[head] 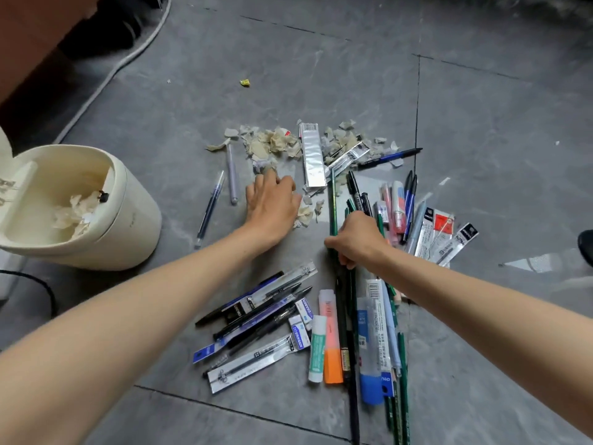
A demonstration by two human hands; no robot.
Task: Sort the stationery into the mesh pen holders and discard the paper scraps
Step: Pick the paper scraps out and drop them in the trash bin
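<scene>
Torn paper scraps (276, 142) lie in a heap on the grey floor, with a few more scraps (306, 213) beside my left hand (272, 203). That hand lies over scraps at the heap's near edge, fingers curled down onto them. My right hand (356, 239) grips a bundle of green pencils (333, 200) that point away from me. Pens, refills, erasers and a glue stick (317, 348) lie scattered below my arms. More pens and packets (426, 220) fan out on the right. No mesh pen holder is in view.
A cream waste bin (128, 220) stands at the left with scraps inside. A long silver packet (313, 155) lies across the heap. Two pens (221, 191) lie left of my left hand. A yellow scrap (244, 82) sits farther off. A cable runs along the left.
</scene>
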